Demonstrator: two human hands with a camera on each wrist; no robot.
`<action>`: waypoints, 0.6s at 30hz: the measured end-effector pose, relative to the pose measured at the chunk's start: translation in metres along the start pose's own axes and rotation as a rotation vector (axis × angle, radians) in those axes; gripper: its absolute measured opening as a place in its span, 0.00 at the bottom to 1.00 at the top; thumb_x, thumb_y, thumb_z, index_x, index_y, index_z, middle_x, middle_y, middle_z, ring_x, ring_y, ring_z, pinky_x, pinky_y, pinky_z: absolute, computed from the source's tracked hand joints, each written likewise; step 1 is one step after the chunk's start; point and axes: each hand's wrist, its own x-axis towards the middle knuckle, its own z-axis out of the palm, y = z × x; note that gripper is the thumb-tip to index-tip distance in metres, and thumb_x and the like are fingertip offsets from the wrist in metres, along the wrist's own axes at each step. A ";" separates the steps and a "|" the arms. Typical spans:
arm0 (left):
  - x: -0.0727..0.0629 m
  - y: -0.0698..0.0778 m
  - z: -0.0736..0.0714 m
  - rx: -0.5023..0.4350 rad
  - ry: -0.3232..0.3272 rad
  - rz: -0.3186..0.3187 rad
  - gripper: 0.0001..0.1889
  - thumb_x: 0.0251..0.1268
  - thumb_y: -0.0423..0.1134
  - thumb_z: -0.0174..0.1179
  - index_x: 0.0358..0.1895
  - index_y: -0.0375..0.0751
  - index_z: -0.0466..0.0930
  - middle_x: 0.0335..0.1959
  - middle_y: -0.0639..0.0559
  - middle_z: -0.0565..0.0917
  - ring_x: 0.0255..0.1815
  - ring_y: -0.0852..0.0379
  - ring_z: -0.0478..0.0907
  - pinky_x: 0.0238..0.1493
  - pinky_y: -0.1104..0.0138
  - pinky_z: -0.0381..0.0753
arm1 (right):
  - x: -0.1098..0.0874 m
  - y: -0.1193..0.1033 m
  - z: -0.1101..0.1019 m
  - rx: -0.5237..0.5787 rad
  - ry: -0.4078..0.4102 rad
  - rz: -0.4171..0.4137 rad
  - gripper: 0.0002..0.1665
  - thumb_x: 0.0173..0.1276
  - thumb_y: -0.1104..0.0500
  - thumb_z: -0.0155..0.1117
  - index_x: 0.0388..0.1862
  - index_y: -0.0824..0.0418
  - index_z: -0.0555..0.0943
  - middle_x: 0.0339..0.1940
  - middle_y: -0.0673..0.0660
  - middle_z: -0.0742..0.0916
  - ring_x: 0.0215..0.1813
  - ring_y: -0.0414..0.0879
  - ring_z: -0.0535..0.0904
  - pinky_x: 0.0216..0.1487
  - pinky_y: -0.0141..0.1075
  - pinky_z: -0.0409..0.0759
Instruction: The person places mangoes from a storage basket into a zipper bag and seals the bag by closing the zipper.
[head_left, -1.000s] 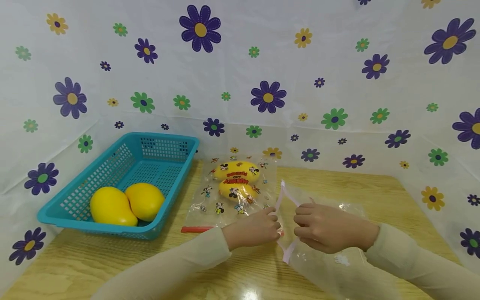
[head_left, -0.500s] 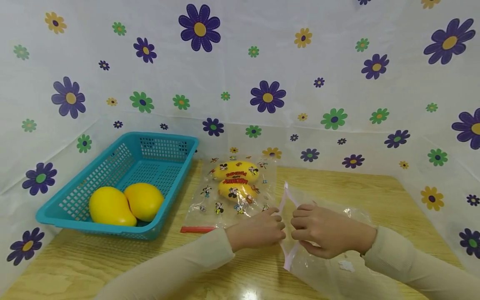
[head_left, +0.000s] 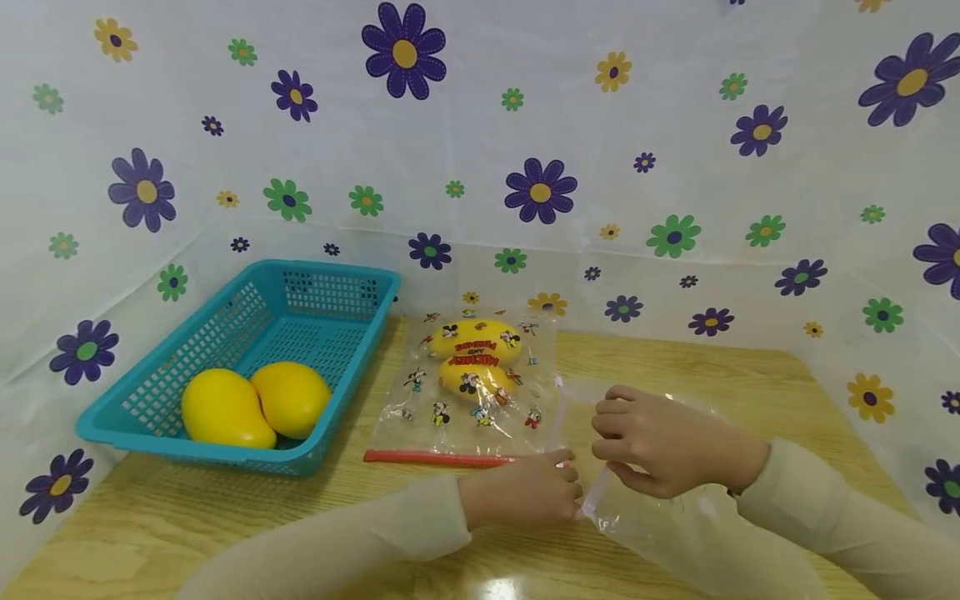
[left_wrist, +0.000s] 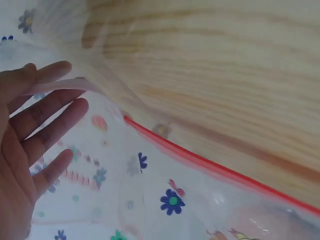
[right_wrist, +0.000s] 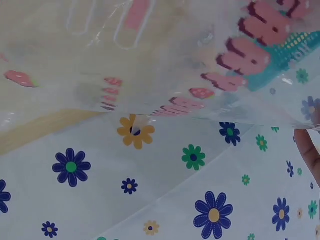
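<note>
A clear zip bag (head_left: pixel 660 533) with a pale pink zip strip (head_left: pixel 595 493) lies at the right of the table in the head view, its mouth spread and facing left. My left hand (head_left: pixel 525 492) pinches the strip near the mouth's near corner. In the left wrist view the strip (left_wrist: pixel 55 86) passes by the thumb and forefinger, the other fingers spread. On the mouth's right side, my right hand (head_left: pixel 667 437) grips the edge with curled fingers. The right wrist view shows pink printing on the bag (right_wrist: pixel 150 65) and only a fingertip (right_wrist: pixel 306 145) of that hand.
A printed clear bag (head_left: pixel 420 425) with a red zip strip (head_left: pixel 442 457) holds two yellow mangoes (head_left: pixel 480 379) behind my left hand. At left stands a blue basket (head_left: pixel 360 350) with two mangoes (head_left: pixel 225 408). A flowered sheet (head_left: pixel 480 125) hangs behind the wooden table (head_left: pixel 750 358).
My left hand has moved nearer the front, down the bag's mouth to its near corner, uncovering more of the red strip. The right hand has shifted slightly right, still gripping the edge.
</note>
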 end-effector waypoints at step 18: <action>0.003 0.009 0.002 -0.040 -0.006 -0.069 0.07 0.63 0.53 0.51 0.33 0.68 0.80 0.30 0.71 0.82 0.31 0.69 0.75 0.40 0.73 0.66 | -0.005 -0.001 0.002 0.016 -0.082 -0.012 0.10 0.45 0.60 0.66 0.20 0.51 0.72 0.25 0.45 0.75 0.33 0.40 0.71 0.41 0.34 0.73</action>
